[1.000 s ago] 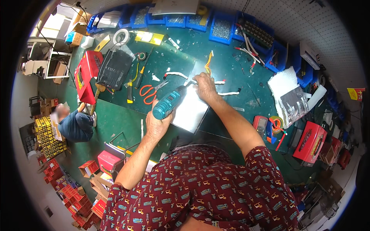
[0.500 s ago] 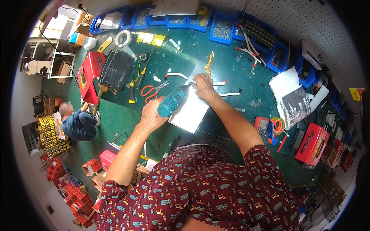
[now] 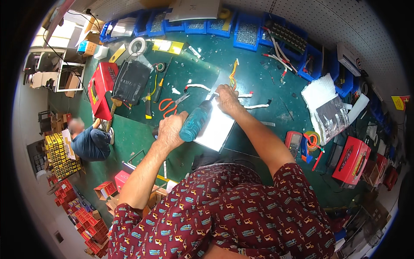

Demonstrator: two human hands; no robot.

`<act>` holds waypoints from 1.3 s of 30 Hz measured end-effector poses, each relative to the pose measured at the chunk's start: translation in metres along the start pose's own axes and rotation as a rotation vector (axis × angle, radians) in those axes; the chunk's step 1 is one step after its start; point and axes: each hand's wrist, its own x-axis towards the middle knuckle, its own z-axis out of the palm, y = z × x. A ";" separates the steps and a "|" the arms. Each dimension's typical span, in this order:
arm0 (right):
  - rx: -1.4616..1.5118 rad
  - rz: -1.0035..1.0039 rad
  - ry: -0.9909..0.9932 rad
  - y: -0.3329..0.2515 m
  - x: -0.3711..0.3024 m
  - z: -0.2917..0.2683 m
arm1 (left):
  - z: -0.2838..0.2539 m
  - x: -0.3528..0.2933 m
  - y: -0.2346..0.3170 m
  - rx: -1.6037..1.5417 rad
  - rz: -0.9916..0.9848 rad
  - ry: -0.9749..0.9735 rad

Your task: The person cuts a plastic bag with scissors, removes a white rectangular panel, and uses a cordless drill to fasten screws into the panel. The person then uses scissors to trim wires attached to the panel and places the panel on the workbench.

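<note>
My left hand point(image 3: 171, 130) is closed round the grip of a teal cordless drill point(image 3: 195, 124), whose nose points away toward my right hand. Beneath them lies a bright white, flat panel point(image 3: 217, 133). At its far end my right hand point(image 3: 227, 99) has its fingers bent and pressed together; what they pinch is hidden. White-sleeved cables stick out on both sides of that hand, one to the left point(image 3: 199, 86) and one to the right point(image 3: 257, 106). A bundle of yellow wires point(image 3: 233, 77) rises beyond the fingers. Orange-handled pliers point(image 3: 168, 106) lie left of the drill.
Blue bins point(image 3: 247, 32) of small metal parts line the table's back. A red casing point(image 3: 101, 88) and a black part point(image 3: 130, 80) lie left. To the right are a foam-wrapped packet point(image 3: 325, 110), a multimeter point(image 3: 293, 142) and a red box point(image 3: 351, 160). A person point(image 3: 89, 140) crouches at left.
The drill and my left hand have shifted slightly right and nearer me, and the drill's body has turned a little. My right hand stays nearly in place. The whole view has shifted slightly.
</note>
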 end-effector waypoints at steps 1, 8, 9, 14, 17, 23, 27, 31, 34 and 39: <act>-0.001 -0.002 0.007 0.001 0.000 0.001 | 0.004 0.003 -0.004 -0.051 0.000 0.013; -0.006 0.009 -0.014 0.000 0.000 0.000 | 0.013 0.002 -0.010 -0.130 0.001 0.037; -0.008 0.012 -0.022 -0.001 0.000 -0.001 | 0.017 0.002 -0.011 -0.148 -0.001 0.047; 0.024 0.026 -0.016 0.001 0.000 -0.001 | 0.026 -0.003 -0.011 -0.219 -0.036 0.072; 0.102 0.077 -0.023 0.000 0.001 -0.002 | 0.029 -0.005 -0.011 -0.235 -0.035 0.086; 0.169 0.097 -0.018 0.003 0.004 0.000 | 0.032 -0.005 -0.013 -0.236 -0.038 0.084; 0.171 0.117 -0.040 0.002 0.008 -0.001 | 0.030 -0.006 -0.012 -0.231 -0.020 0.096; 0.171 0.129 -0.063 0.000 0.008 -0.002 | 0.027 -0.006 -0.007 -0.231 -0.030 0.100; 0.167 0.133 -0.074 0.000 0.007 -0.003 | 0.025 -0.007 -0.004 -0.219 -0.049 0.076; 0.169 0.113 -0.049 0.000 0.006 -0.001 | 0.028 -0.007 -0.006 -0.224 -0.050 0.087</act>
